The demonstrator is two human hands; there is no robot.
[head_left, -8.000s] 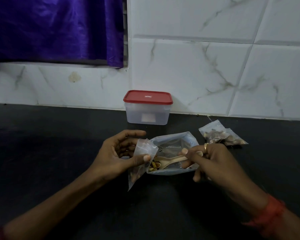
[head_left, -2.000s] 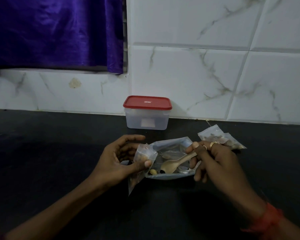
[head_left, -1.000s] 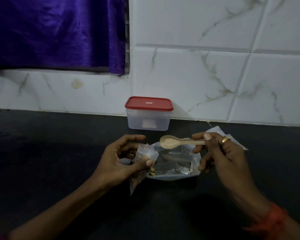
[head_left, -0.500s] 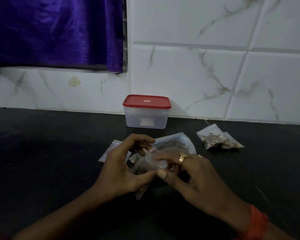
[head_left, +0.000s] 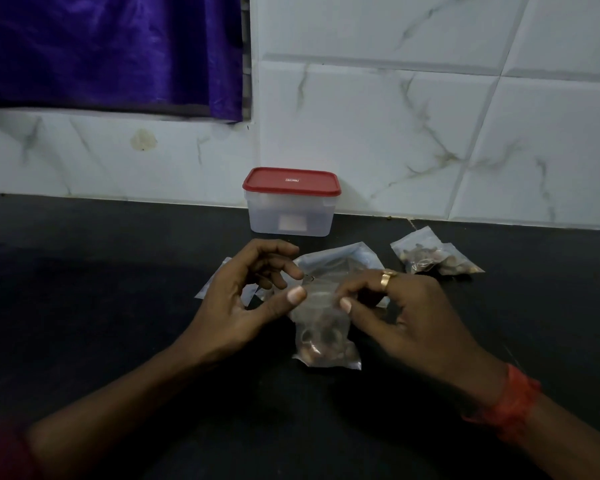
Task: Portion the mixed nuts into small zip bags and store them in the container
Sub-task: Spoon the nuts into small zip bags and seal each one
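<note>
Thumb and forefinger of the left hand pinch the top left edge of the small zip bag, held upright over the dark counter near centre, nuts slumped at its bottom. The right hand pinches the top right edge. The film looks thin, slick and floppy, so the stiffer zip strip seems the surest hold. Filled bags lie further right, and the lidded container stands far behind.

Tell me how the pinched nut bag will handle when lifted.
Probably floppy: the small zip bag is thin film, crumpled where the left hand and right hand pinch it. Likely bottom-heavy, since the nuts bunch at its base. Possibly slippery, being glossy.
</note>
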